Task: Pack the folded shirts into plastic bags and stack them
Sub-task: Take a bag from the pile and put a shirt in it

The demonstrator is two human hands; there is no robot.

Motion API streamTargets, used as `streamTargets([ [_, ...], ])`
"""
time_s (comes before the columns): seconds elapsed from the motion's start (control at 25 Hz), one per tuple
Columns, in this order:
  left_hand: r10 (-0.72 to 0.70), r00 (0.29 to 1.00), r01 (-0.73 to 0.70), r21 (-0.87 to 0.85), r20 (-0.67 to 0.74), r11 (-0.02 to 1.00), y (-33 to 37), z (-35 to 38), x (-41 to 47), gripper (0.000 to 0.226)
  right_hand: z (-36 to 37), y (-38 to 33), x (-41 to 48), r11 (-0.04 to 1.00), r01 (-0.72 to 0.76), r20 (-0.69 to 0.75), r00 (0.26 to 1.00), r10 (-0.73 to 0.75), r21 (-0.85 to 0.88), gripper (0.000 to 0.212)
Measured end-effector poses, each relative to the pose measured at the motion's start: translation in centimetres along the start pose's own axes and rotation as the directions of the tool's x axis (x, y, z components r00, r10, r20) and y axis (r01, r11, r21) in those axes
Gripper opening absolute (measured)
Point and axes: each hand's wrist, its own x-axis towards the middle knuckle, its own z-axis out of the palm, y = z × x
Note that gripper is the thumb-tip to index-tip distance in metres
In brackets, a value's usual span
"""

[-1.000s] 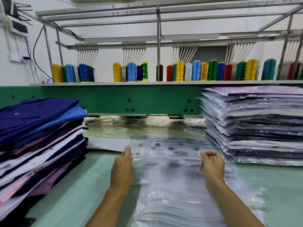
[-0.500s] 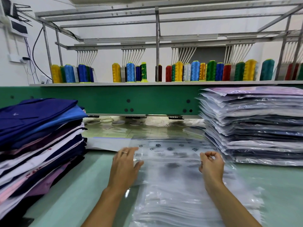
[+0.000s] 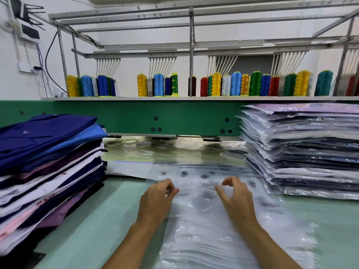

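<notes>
On the table (image 3: 97, 220), between a stack of folded shirts (image 3: 48, 162) on the left and a stack of bagged shirts (image 3: 301, 152) on the right, lies a pile of plastic bags (image 3: 204, 239). The left hand (image 3: 157, 202) pinches the top bag (image 3: 198, 193) at its left edge. The right hand (image 3: 235, 200) sits over the bag's right half with its fingers curled and thumb apart; I cannot tell whether it grips the film.

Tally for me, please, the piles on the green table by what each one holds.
Piles of unbagged folded shirts: 1
Stacks of bagged shirts: 1
Piles of empty plastic bags: 1
Total: 3
</notes>
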Motion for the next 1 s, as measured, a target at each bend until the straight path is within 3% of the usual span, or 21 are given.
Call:
streamTargets([
  [0.12,0.015,0.996,-0.015,0.008,-0.093,1.0,0.3,-0.2,0.2,0.018,0.0,-1.2,-0.3,0.964,0.256,0.117,0.962,-0.246,-0.077,0.025],
  [0.2,0.037,0.99,-0.036,0.013,-0.138,0.999,0.3,-0.3,0.4,0.019,0.2,-1.7,-0.2,0.88,0.446,0.121,0.894,-0.431,-0.164,0.02],
  [0.28,0.082,0.982,-0.079,0.025,-0.172,0.997,0.4,-0.4,0.4,0.027,0.2,-2.0,-0.1,0.807,0.527,0.159,0.85,-0.503,-0.265,0.033],
  [0.4,0.155,0.977,-0.138,0.118,-0.149,0.983,0.5,-0.6,0.4,0.039,0.4,-1.5,-0.1,0.819,0.419,0.262,0.904,-0.337,-0.393,0.077],
  [0.48,0.133,0.99,-0.12,0.189,-0.056,0.975,0.5,-0.8,0.5,0.052,0.4,-1.1,-0.3,0.858,0.32,0.244,0.94,-0.237,-0.402,0.092],
  [0.6,0.035,0.991,-0.067,0.241,0.131,0.968,0.0,-0.7,0.6,0.088,0.4,-0.8,-0.4,0.897,0.239,0.166,0.968,-0.19,-0.371,0.091],
  [0.72,0.041,0.988,-0.082,0.272,0.152,0.959,-0.1,-0.4,0.4,0.104,0.3,-1.0,-0.3,0.889,0.202,0.097,0.979,-0.178,-0.41,0.08],
  [0.84,0.108,0.994,-0.099,0.315,-0.01,0.944,0.3,-1.0,0.3,0.097,0.3,-1.0,-0.1,0.889,0.188,-0.023,0.976,-0.217,-0.419,0.062],
  [0.92,0.175,0.967,-0.122,0.269,-0.183,0.955,0.7,-1.2,0.3,0.068,-0.1,-0.8,-0.1,0.893,0.207,-0.097,0.959,-0.266,-0.399,0.044],
  [1.0,0.124,0.969,-0.069,0.244,-0.214,0.967,0.8,-1.2,0.5,0.049,-0.5,-0.7,0.0,0.892,0.263,-0.07,0.949,-0.308,-0.368,0.041],
])
